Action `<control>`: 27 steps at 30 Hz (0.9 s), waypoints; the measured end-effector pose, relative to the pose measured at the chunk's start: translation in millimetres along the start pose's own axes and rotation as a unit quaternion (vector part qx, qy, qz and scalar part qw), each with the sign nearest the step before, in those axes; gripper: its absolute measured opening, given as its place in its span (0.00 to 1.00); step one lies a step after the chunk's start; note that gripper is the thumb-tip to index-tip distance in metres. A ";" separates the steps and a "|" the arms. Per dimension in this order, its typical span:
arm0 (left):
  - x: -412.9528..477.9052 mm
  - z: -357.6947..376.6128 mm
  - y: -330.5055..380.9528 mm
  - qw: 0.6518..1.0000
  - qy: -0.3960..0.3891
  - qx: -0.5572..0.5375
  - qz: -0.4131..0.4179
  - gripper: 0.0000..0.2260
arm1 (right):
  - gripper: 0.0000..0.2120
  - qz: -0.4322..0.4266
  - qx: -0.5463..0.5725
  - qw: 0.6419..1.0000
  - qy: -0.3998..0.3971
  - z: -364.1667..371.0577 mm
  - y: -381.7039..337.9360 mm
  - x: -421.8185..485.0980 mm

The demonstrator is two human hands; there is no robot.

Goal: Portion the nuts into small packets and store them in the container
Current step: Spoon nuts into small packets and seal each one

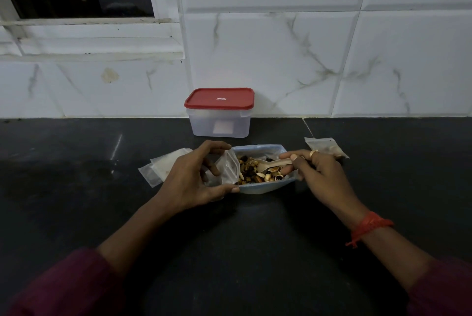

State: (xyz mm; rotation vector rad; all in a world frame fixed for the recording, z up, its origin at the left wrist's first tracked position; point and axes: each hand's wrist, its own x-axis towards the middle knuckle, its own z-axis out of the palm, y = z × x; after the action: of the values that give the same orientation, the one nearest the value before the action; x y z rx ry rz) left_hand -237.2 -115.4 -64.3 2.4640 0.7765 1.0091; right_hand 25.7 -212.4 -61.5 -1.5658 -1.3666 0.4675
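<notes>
Left hand (196, 175): is gripping the small packet (228, 167), with the thumb lying along its near edge and the curled fingers arching over its far edge.
Small packet: is lying on its side with its mouth facing right, touching the left edge of the nut bag (258, 189).
Right hand (320, 175): is pinching the handle of the spoon (268, 164) between thumb and fingers.
Spoon: is pointing left, its pale bowl resting on the nuts (251, 171); whether it is carrying a load cannot be told.
Nuts: are lying as a mixed heap of light and dark pieces, with some shells, inside the nut bag between the two hands.
Nut bag: is lying open on the counter (76, 188), just in front of the container (221, 124).
Container: is standing against the tiled wall (281, 47), with the red lid (219, 98) sitting closed on it; its translucent body is showing a pale square patch.
Spare packets (158, 167): are lying flat in a stack on the counter, behind the left hand.
Filled packet (329, 145): is lying on the counter behind the right hand, partly hidden by it.
Right wrist: is wearing a red thread (367, 226); one finger is wearing a ring (313, 153).
</notes>
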 end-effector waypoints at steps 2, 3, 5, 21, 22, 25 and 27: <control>-0.2 -0.6 0.7 1.000 0.019 0.003 -0.001 0.34 | 0.12 0.014 0.012 1.000 0.006 0.7 0.5 0.7; -0.3 -1.3 1.7 1.000 0.031 0.002 -0.001 0.33 | 0.12 0.019 0.018 1.000 0.013 0.8 0.4 1.0; -0.7 -2.7 4.6 0.998 0.059 -0.006 0.006 0.31 | 0.12 0.029 0.037 0.999 0.023 0.9 -0.8 1.0; -1.5 3.8 -3.4 0.999 -0.008 0.050 -0.018 0.38 | 0.14 0.153 0.164 0.975 -0.006 4.2 -15.0 -5.8; -1.6 3.6 -3.2 0.999 -0.005 0.048 -0.019 0.38 | 0.15 0.154 0.165 0.974 -0.001 4.5 -14.6 -5.6; -2.0 2.9 -2.7 0.999 0.006 0.042 -0.022 0.38 | 0.14 0.137 0.149 0.979 0.032 4.8 -11.9 -3.8; -2.6 2.7 -2.7 0.999 0.009 0.038 -0.023 0.37 | 0.13 0.118 0.129 0.984 0.044 4.4 -9.3 -2.4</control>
State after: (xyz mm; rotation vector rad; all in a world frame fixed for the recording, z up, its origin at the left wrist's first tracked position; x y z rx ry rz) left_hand -237.7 -115.2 -68.9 2.4904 0.8896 1.0047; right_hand 16.6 -213.7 -56.4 -1.5188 -1.0145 0.6830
